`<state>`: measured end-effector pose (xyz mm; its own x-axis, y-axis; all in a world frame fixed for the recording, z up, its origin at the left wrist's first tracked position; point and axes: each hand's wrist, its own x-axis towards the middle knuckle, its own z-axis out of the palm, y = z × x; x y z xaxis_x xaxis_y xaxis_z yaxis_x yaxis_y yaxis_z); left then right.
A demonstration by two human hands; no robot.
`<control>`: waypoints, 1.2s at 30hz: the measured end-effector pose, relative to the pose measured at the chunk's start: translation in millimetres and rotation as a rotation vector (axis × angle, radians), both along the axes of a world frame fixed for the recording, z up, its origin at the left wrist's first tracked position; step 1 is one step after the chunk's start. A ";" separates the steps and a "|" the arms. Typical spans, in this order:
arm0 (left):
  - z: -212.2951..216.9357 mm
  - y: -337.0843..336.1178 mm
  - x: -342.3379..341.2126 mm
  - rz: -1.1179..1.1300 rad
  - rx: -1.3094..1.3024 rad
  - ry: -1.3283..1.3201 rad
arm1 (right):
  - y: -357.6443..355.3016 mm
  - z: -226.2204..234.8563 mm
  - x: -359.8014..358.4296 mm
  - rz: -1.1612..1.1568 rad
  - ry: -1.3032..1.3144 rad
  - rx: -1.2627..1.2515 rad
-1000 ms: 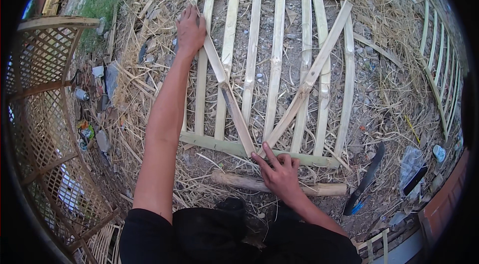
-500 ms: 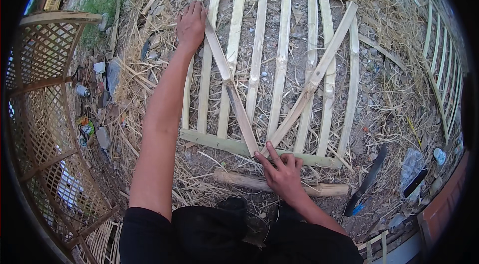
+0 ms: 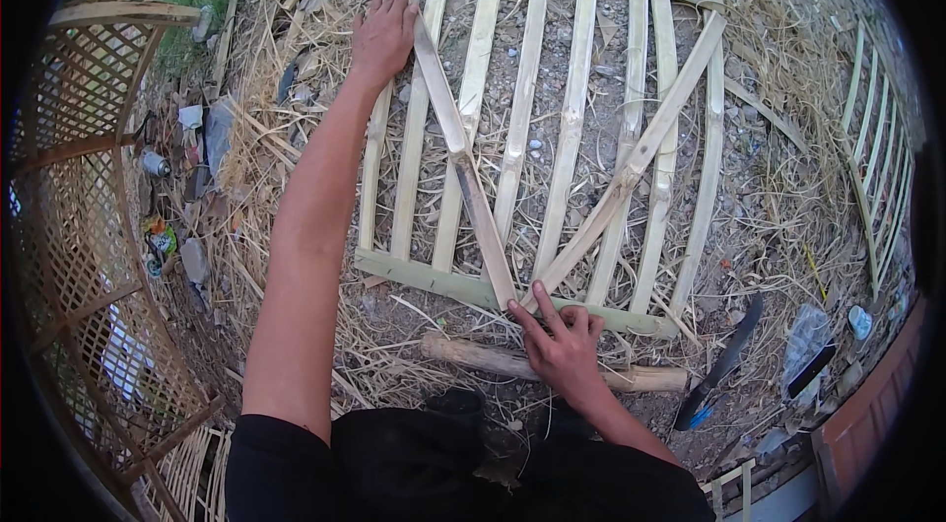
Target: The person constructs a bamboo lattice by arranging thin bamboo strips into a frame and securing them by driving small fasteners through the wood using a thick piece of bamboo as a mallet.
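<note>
A flat bamboo slat frame (image 3: 570, 128) lies on straw-covered ground. It has several upright slats, a top rail, a bottom rail and two diagonal slats that meet in a V at the bottom. My left hand (image 3: 382, 32) reaches far out and presses on the top end of the left diagonal slat (image 3: 456, 133). My right hand (image 3: 562, 345) rests fingers spread on the bottom rail (image 3: 424, 276), its fingertips touching the point where the two diagonals meet. The right diagonal slat (image 3: 641, 152) runs up to the frame's upper right corner.
A round wooden log (image 3: 473, 356) lies just below the frame. A long knife (image 3: 717, 364) lies to the lower right. A curved bamboo lattice panel (image 3: 69, 226) stands at the left, another slat frame (image 3: 877, 157) at the right edge. Litter and stones lie among the straw.
My left hand has shifted a little along the top end of the left diagonal slat. My right hand has stayed at the bottom joint.
</note>
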<state>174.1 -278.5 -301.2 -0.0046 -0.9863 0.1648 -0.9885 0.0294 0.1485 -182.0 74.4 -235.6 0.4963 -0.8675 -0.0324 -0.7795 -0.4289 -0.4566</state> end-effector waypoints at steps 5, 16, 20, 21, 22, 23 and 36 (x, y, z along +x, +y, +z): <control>-4.1 -4.1 0.7 -0.008 -0.027 -0.020 | 4.0 -6.4 -0.2 -0.020 -0.021 -0.035; 3.4 -3.1 -3.1 0.043 0.066 0.000 | 0.8 -4.1 1.7 0.012 0.042 -0.041; -1.0 -1.5 -3.7 -0.002 -0.053 0.016 | 1.6 3.1 1.2 0.040 0.078 0.011; -1.9 -1.2 -3.2 -0.007 -0.059 0.022 | 1.9 5.0 1.1 0.052 0.096 0.029; -2.7 -1.4 -2.5 0.000 -0.102 0.007 | 2.6 5.0 -0.1 0.062 0.099 0.037; -4.6 -1.3 -4.1 0.007 -0.145 -0.009 | 2.0 7.2 -1.1 0.055 0.104 0.029; 43.3 157.3 -87.3 -0.278 -0.220 0.386 | -3.2 16.6 -5.6 0.140 0.148 0.010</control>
